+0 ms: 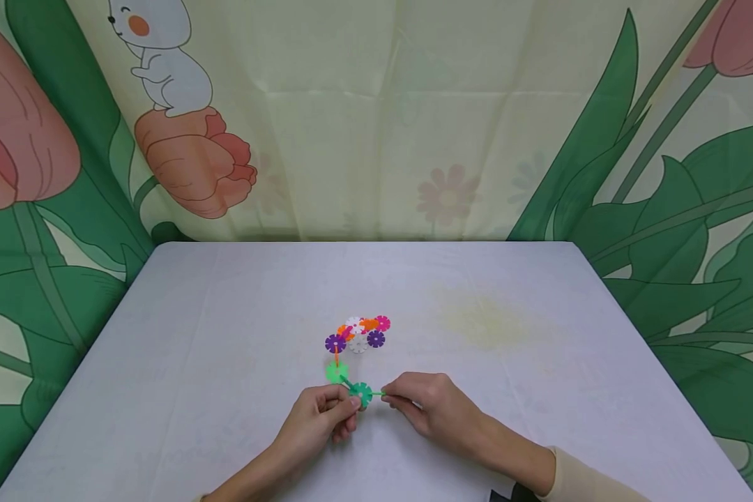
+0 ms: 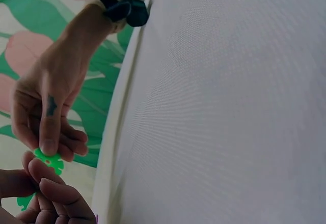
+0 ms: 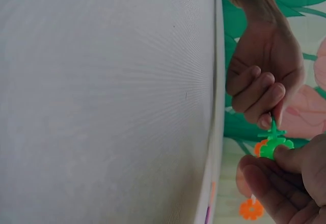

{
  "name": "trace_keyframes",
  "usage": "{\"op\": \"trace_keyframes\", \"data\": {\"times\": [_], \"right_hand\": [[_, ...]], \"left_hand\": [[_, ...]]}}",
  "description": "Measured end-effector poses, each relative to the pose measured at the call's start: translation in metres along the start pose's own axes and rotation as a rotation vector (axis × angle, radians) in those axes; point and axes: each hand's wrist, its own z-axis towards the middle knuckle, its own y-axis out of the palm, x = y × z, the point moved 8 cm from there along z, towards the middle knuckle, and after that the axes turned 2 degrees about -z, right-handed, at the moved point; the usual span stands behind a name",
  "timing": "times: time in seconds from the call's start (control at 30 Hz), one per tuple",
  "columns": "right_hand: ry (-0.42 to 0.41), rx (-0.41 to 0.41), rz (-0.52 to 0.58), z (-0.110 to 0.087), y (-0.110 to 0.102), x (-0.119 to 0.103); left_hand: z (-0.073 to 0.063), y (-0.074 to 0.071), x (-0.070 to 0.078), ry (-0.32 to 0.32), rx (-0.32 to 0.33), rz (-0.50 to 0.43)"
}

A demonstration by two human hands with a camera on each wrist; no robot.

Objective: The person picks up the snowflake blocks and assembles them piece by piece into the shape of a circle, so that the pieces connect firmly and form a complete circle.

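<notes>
My left hand (image 1: 314, 417) pinches a dark green notched flower disc (image 1: 362, 394) between thumb and fingers, low over the table's front half. Just to its right, my right hand (image 1: 436, 406) pinches a bright green disc (image 3: 275, 146), seen nearly edge-on in the head view, its rim meeting the dark green one. Whether the slots are fully interlocked I cannot tell. From the dark green disc a chain leads away through a light green disc (image 1: 335, 372) and an edge-on orange disc (image 1: 336, 356) to a purple disc (image 1: 335, 343).
Beyond the purple disc the chain runs into several joined discs, among them a white disc (image 1: 358, 343), a second purple disc (image 1: 376, 339) and a pink disc (image 1: 383, 323). A white cloth covers the table (image 1: 226, 328). Behind it hangs a printed curtain (image 1: 364, 139).
</notes>
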Motion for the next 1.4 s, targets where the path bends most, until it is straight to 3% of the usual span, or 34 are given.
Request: {"op": "trace_keyframes", "data": {"times": [0.17,0.43,0.63,1.1,1.4], "right_hand": [[0.02,-0.019,-0.007,0.001,0.002,0.0],[0.038,0.0,-0.025,0.0,0.003,0.001],[0.065,0.014,-0.041,-0.001,0.003,0.0],[-0.039,0.095,-0.111,0.007,0.005,-0.013],[0.142,-0.031,0.062,0.008,0.013,0.009]], "left_hand": [[0.0,0.002,-0.001,0.0,-0.014,0.008],[0.0,0.0,-0.003,0.0,0.018,0.026],[0.002,-0.001,-0.007,-0.013,0.032,-0.017],[-0.001,-0.003,-0.004,-0.024,0.058,-0.093],[-0.002,-0.008,-0.003,-0.006,0.114,-0.128]]}}
